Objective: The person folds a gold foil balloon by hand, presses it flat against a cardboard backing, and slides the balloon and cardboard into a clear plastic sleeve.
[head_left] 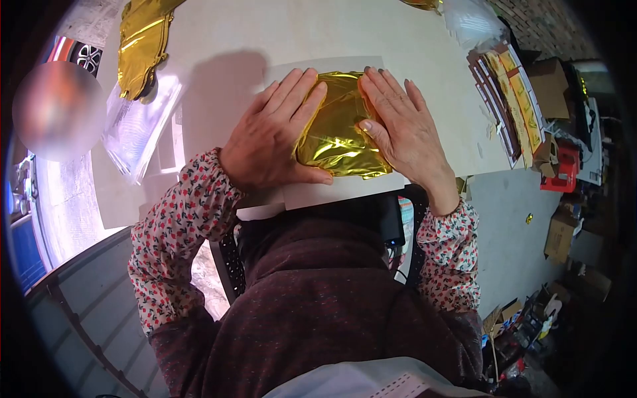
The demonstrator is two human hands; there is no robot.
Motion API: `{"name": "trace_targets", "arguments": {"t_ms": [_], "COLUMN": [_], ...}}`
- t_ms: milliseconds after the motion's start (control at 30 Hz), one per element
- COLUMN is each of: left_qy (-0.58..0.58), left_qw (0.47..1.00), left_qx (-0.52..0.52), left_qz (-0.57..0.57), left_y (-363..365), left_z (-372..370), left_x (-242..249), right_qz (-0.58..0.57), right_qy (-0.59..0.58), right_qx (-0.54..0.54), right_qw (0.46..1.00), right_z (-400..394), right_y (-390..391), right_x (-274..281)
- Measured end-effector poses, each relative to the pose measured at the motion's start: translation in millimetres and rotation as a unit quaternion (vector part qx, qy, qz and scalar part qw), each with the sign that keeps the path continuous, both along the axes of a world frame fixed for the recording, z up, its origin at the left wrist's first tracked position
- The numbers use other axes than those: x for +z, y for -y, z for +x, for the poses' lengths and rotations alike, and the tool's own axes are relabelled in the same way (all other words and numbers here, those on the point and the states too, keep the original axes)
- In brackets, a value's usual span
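Observation:
A folded piece of shiny gold foil (342, 129) lies on white sheets (318, 193) near the table's front edge. My left hand (272, 132) rests flat along the foil's left side, fingers stretched forward and thumb along its lower edge. Along the right side lies my right hand (408, 132), its fingers extended and the thumb on top of the foil. Both palms face down, and what lies beneath them is hidden.
More gold foil (142, 46) lies at the table's back left, above clear plastic bags (138, 126). A clear plastic bundle (471, 23) is at the back right, near stacked printed cardboard (511, 99). A red stool (566, 166) and boxes stand on the floor at right.

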State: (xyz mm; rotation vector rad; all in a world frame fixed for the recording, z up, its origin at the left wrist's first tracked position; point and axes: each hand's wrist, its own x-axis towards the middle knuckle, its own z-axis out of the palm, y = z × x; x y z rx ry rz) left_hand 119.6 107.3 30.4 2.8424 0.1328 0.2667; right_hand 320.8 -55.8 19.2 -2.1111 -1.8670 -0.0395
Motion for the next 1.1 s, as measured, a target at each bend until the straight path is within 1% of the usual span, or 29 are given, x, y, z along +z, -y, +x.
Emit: {"name": "trace_targets", "arguments": {"t_ms": [100, 200, 300, 400, 500, 600, 700, 833, 933, 1033, 1100], "left_qy": [0.009, 0.018, 0.019, 0.021, 0.013, 0.006, 0.003, 0.007, 0.030, 0.026, 0.022], "left_qw": [1.000, 1.000, 1.000, 1.000, 1.000, 1.000, 1.000, 1.000, 0.998, 0.998, 0.998], "left_qx": [-0.002, -0.003, -0.004, -0.005, -0.010, -0.016, -0.019, -0.016, -0.028, -0.044, -0.037], "left_qz": [-0.002, -0.002, 0.000, -0.008, -0.001, 0.005, 0.011, 0.017, 0.044, 0.042, 0.040], "left_y": [0.2, -1.0, -0.9, -1.4, -0.7, -1.1, -0.5, -0.4, -0.6, 1.5, 4.3], "left_z": [1.5, -0.1, 1.1, 1.6, 1.5, 1.2, 2.0, 1.7, 7.3, 11.4, 11.8], "left_x": [1.3, 1.4, -0.5, -1.3, 2.3, 5.6, 5.1, 8.1, 9.4, 15.9, 19.6], "right_qz": [0.005, 0.018, 0.069, 0.111, 0.103, 0.123, 0.136, 0.145, 0.148, 0.152, 0.150], "right_qy": [-0.016, -0.062, -0.045, -0.077, -0.129, -0.115, -0.079, -0.070, -0.070, -0.072, -0.074], "right_qx": [0.003, -0.001, 0.002, 0.073, 0.048, 0.064, 0.050, 0.053, 0.056, 0.056, 0.056], "right_qw": [1.000, 0.998, 0.997, 0.988, 0.985, 0.984, 0.986, 0.986, 0.985, 0.984, 0.984], "right_z": [1.8, 2.4, -2.8, -12.9, -18.6, -28.4, -32.6, -33.4, -31.6, -30.9, -29.8], "right_y": [0.7, 1.9, 9.8, 23.8, 56.1, 67.5, 65.4, 61.3, 62.3, 63.2, 63.7], "right_x": [-1.6, 2.9, 12.0, 19.5, 20.6, 11.9, 7.5, 6.6, 4.3, 3.0, 1.0]}}
